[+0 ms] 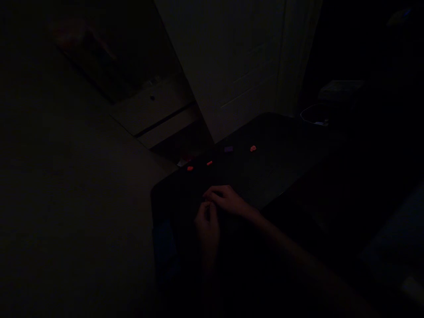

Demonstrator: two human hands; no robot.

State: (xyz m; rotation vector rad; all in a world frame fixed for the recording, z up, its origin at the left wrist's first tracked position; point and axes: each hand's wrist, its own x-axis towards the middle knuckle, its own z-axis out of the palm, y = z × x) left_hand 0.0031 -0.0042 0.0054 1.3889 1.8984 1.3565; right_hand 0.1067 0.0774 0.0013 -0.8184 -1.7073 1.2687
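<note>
In the dim head view, my left hand (208, 221) and my right hand (225, 198) come together above a dark table (274, 168). The fingers of both are curled, with the fingertips meeting. Whatever they pinch, if anything, is too small and dark to make out. Beyond them on the tabletop lie a small orange-red piece (190, 168), a thin orange-red stick-like piece (209, 163), a dark purple block (228, 149) and a paler orange lump (253, 148). None of these touches my hands.
A dark blue flat thing (164, 243) lies at the table's left end. A thin white cable (306, 112) curls at the far right, near a pale box-like object (341, 88). Behind the table stand a pale door (238, 66) and a drawer unit (155, 108).
</note>
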